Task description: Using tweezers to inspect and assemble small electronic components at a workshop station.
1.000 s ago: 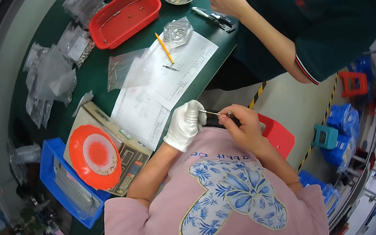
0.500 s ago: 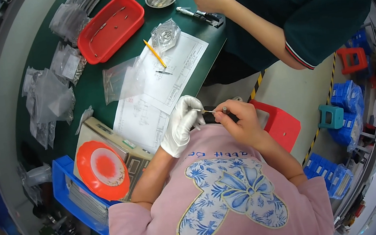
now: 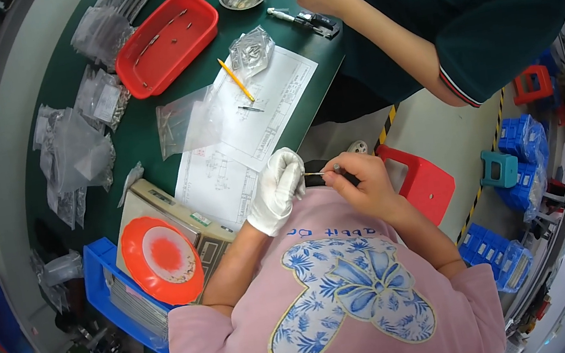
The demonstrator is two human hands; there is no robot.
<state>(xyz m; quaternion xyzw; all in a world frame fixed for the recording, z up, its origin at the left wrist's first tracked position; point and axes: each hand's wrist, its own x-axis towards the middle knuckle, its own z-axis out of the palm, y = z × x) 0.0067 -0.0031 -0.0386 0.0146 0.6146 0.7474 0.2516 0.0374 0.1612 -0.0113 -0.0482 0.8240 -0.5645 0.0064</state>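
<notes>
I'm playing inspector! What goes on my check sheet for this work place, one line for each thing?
Surface: green table, with printed drawing sheets lying on it.
Job's things: one thin rod, held between the two hands; its exact kind is too small to tell.
Clutter: red tray with a few small parts, yellow pencil, clear bags, orange dish.
Hands: gloved left hand and bare right hand, each gripping the rod in its fingers.
Cables: nothing seen.
Surroundings: co-worker in a dark green shirt; red stool and teal stool on the right.
</notes>
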